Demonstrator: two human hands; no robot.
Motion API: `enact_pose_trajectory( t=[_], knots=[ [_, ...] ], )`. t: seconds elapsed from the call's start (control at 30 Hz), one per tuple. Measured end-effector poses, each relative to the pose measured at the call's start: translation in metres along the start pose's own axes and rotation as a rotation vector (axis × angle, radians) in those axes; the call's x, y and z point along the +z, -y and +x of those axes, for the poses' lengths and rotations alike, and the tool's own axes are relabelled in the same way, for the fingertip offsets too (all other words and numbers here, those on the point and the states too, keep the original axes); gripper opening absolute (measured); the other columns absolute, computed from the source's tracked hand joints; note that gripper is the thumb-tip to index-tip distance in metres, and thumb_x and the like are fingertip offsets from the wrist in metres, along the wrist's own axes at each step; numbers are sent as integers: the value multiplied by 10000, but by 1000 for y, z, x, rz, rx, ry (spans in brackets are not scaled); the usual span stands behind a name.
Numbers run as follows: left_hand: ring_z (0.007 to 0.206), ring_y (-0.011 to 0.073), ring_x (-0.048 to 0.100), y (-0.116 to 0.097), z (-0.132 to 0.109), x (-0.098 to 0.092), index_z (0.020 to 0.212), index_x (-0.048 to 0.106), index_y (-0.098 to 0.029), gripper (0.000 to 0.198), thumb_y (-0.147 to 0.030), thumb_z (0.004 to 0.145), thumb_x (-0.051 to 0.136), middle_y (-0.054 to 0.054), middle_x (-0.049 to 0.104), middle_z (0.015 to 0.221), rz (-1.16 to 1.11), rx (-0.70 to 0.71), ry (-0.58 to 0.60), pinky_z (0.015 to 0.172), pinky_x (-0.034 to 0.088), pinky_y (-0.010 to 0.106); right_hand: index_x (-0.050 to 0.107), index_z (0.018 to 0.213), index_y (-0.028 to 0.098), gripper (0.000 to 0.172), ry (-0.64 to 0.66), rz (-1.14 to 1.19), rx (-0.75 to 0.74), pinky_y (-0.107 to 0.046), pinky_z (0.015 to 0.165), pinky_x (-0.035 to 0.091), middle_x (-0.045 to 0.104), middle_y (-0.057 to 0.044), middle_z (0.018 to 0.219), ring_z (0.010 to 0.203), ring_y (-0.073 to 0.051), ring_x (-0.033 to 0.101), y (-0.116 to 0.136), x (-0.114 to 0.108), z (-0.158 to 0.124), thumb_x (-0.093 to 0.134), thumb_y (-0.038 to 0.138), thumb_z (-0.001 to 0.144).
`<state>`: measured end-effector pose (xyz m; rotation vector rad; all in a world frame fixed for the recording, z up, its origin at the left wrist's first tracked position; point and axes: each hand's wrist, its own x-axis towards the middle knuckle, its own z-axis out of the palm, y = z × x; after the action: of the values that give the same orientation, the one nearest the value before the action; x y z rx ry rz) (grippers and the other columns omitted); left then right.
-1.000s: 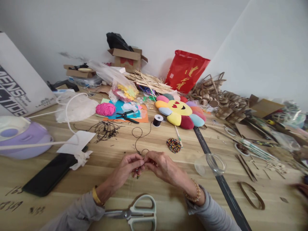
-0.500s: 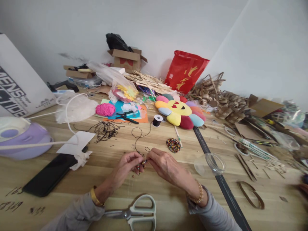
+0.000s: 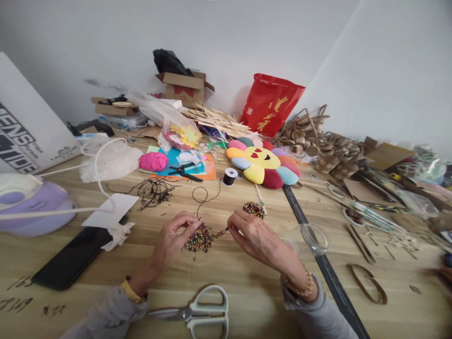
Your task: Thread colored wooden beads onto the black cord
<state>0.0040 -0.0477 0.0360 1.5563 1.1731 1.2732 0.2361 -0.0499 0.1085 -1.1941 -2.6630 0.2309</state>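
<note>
My left hand (image 3: 173,241) pinches the thin black cord (image 3: 203,201) between thumb and forefinger, at the left edge of a pile of small multicoloured beads (image 3: 198,241). From there the cord loops back toward its spool (image 3: 230,177). On the pile's right side, my right hand (image 3: 260,239) grips the end of a short beaded strand (image 3: 220,233), which slants down to the pile; its fingertips partly hide that end. A round cluster of similar beads (image 3: 253,208) lies behind the right hand. Scissors (image 3: 208,310) with pale handles rest between my forearms.
A clear plastic jar (image 3: 314,239) lies right of my right hand. Further left are a black phone (image 3: 68,259) and tangled black cord (image 3: 155,192). Behind stand a flower cushion (image 3: 263,162), pliers (image 3: 185,173) and pink yarn (image 3: 153,161). A black strip (image 3: 328,273) crosses the table.
My hands have moved apart, the left one leftward and the right one rightward. The bead pile they covered now shows, with the beaded strand stretched out at the right hand.
</note>
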Motion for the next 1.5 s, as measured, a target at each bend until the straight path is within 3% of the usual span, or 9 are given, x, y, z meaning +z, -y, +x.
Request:
enact_pose_trajectory(
  t=[0.13, 0.43, 0.6, 0.8, 1.1, 1.33, 1.5],
  knots=[
    [756, 181, 606, 2, 2, -1, 730, 703, -168, 186, -313, 831, 647, 39, 669, 764, 1, -41, 45, 710, 459, 259, 545, 896, 162, 111, 11, 64, -31, -249, 673, 406, 575, -27, 872, 744, -133, 549, 2, -3, 0, 487, 95, 963],
    [723, 181, 593, 10, -3, 7, 742, 724, -140, 224, -321, 824, 621, 45, 660, 733, 9, -64, 309, 671, 435, 269, 594, 879, 147, 129, 61, 118, -192, -236, 647, 396, 585, -32, 854, 724, -132, 541, 11, 9, 8, 509, 145, 976],
    [614, 143, 510, 13, -7, 14, 703, 707, -127, 260, -363, 797, 648, 20, 591, 642, -37, -115, 386, 571, 374, 246, 622, 1028, 141, 151, 64, 114, -267, -250, 711, 423, 616, -58, 906, 811, -155, 573, 16, 17, 11, 475, 151, 997],
    [559, 124, 478, 17, -8, 15, 702, 686, -115, 351, -461, 762, 699, 9, 560, 598, -179, -251, 479, 537, 357, 240, 614, 1039, 146, 162, 77, 128, -271, -244, 692, 419, 623, -58, 905, 800, -152, 571, 14, 20, 11, 456, 148, 1004],
    [553, 123, 481, 9, -8, 15, 650, 679, -121, 340, -423, 806, 665, 12, 563, 570, -178, -188, 606, 537, 359, 239, 598, 952, 165, 57, 166, 293, -251, -220, 688, 429, 617, -31, 901, 786, -133, 587, 6, 19, 12, 545, 156, 970],
    [536, 123, 539, 8, -8, 15, 601, 627, -132, 391, -459, 814, 647, 28, 613, 566, -223, -285, 639, 527, 393, 228, 609, 944, 156, 134, 190, 292, -276, -228, 714, 432, 628, -43, 895, 814, -140, 594, 5, 18, 13, 485, 154, 996],
    [536, 110, 533, 13, -8, 16, 710, 643, -130, 326, -443, 746, 728, -4, 594, 581, -287, -348, 585, 542, 407, 224, 594, 901, 139, 127, 185, 216, -247, -226, 665, 411, 610, -43, 857, 754, -135, 567, 5, 15, 12, 503, 155, 988]
  ],
)
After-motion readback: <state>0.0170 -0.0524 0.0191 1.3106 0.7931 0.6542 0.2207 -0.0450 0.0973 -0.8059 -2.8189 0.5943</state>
